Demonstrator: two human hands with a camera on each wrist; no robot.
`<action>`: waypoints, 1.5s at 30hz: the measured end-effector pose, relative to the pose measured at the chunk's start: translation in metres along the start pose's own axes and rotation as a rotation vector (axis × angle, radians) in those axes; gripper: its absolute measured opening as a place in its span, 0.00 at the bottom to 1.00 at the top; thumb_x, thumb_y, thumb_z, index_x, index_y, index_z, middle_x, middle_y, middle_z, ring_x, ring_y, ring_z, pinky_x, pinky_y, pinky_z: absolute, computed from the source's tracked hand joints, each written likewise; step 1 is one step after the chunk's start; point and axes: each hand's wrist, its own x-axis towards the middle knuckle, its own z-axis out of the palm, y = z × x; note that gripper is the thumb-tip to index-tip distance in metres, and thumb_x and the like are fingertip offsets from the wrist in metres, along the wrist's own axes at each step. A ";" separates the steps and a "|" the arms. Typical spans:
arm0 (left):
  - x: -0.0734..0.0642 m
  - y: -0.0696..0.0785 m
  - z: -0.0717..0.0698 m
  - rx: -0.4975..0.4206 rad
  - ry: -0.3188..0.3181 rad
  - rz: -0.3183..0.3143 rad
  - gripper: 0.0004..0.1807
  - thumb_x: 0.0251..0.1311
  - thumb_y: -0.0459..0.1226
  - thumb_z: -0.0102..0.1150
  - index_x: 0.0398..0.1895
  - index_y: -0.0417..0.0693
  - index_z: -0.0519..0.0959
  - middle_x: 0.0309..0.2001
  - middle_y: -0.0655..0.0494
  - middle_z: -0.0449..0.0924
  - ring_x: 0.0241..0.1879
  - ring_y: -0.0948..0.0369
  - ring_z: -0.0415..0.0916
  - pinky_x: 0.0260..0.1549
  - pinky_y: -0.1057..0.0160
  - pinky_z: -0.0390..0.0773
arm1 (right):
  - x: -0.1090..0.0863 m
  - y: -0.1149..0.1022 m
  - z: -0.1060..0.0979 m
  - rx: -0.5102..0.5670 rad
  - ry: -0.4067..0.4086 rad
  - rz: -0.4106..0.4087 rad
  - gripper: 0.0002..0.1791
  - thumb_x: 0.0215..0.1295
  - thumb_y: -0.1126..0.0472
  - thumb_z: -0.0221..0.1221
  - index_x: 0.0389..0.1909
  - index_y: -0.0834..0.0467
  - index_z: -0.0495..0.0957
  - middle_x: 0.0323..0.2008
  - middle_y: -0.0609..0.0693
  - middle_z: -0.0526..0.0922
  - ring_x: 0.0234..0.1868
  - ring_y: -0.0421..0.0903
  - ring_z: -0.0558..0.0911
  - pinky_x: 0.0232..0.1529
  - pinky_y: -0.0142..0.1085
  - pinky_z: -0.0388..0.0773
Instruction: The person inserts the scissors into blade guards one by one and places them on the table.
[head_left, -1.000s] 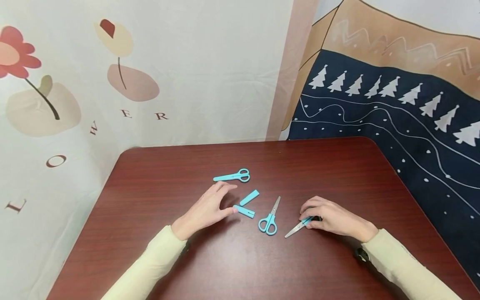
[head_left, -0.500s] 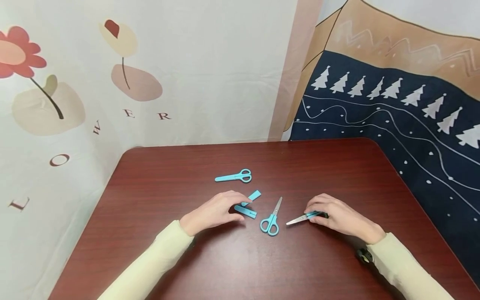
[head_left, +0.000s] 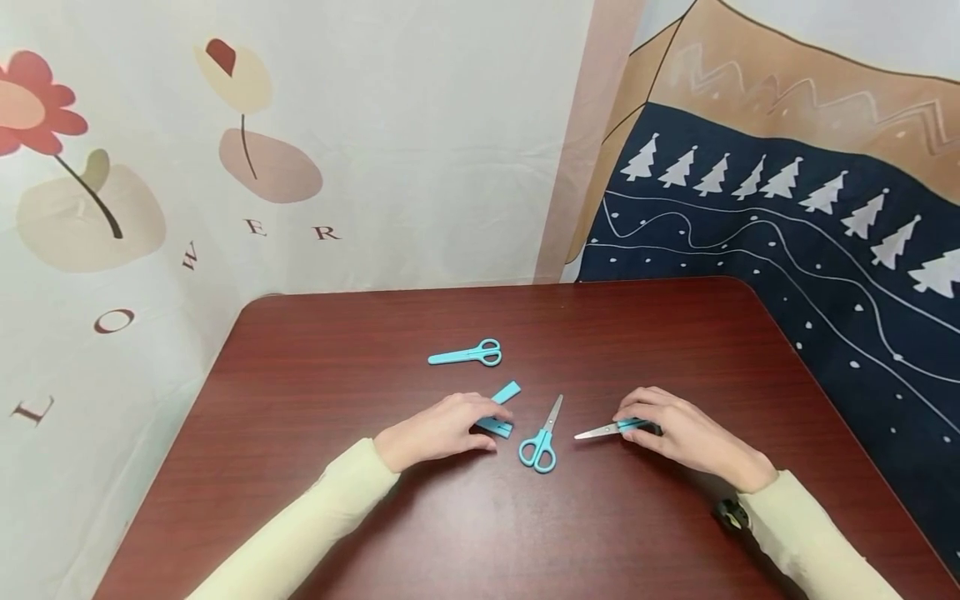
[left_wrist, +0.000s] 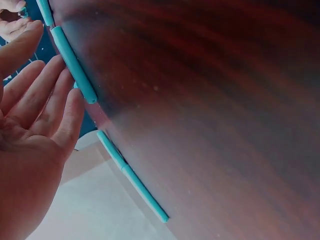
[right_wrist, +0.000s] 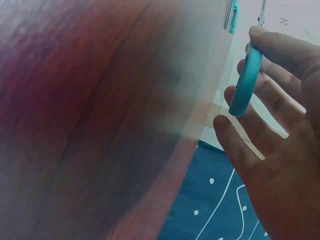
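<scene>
My right hand [head_left: 690, 433] pinches a pair of small scissors [head_left: 598, 432] by the light-blue handle, blades pointing left. In the right wrist view, thumb and fingertips meet on the handle [right_wrist: 246, 85]. My left hand [head_left: 442, 429] reaches over two light-blue blade covers, its thumb and fingers apart. The nearer cover [head_left: 496, 427] lies in the gap between thumb and fingers, partly hidden; the farther cover [head_left: 508, 391] shows beyond the fingers. In the left wrist view, straight fingers stand behind a cover [left_wrist: 74, 65]. Between the hands lies a second pair of scissors [head_left: 537, 450], blades bare and closed.
A third pair of scissors [head_left: 467, 353], its blades in a light-blue cover, lies farther back. Everything lies on a dark red-brown wooden table [head_left: 637, 333]. Behind it hang a pale flower-print cloth [head_left: 420, 167] and a navy cloth with white trees [head_left: 697, 221].
My left hand has moved right, over the two covers. My right hand has turned its scissors so the blades point more directly left, and has shifted slightly right.
</scene>
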 end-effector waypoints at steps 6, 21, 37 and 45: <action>-0.005 -0.004 -0.002 0.008 -0.011 0.012 0.18 0.63 0.39 0.73 0.55 0.49 0.85 0.49 0.62 0.86 0.52 0.61 0.79 0.59 0.58 0.74 | 0.002 -0.001 -0.002 -0.004 0.023 -0.031 0.13 0.61 0.62 0.74 0.44 0.46 0.86 0.47 0.36 0.80 0.48 0.36 0.77 0.49 0.28 0.77; -0.016 -0.013 -0.006 0.025 -0.027 -0.009 0.13 0.61 0.36 0.74 0.48 0.49 0.88 0.44 0.61 0.83 0.46 0.62 0.77 0.51 0.62 0.77 | 0.009 0.000 -0.006 0.001 0.007 -0.010 0.13 0.61 0.61 0.74 0.45 0.45 0.86 0.48 0.36 0.80 0.48 0.36 0.77 0.47 0.32 0.81; -0.022 -0.011 -0.005 0.023 -0.031 -0.020 0.05 0.63 0.34 0.72 0.40 0.51 0.86 0.40 0.63 0.78 0.42 0.64 0.76 0.48 0.65 0.77 | 0.024 -0.013 0.002 0.099 0.029 0.028 0.11 0.66 0.61 0.71 0.45 0.45 0.84 0.48 0.34 0.78 0.45 0.33 0.76 0.44 0.31 0.80; -0.028 -0.002 -0.012 -0.034 0.067 -0.003 0.04 0.67 0.34 0.68 0.42 0.51 0.84 0.41 0.61 0.77 0.41 0.62 0.77 0.47 0.64 0.78 | 0.033 -0.025 0.004 0.166 0.052 0.077 0.14 0.67 0.61 0.69 0.47 0.41 0.80 0.46 0.33 0.77 0.42 0.33 0.76 0.40 0.32 0.79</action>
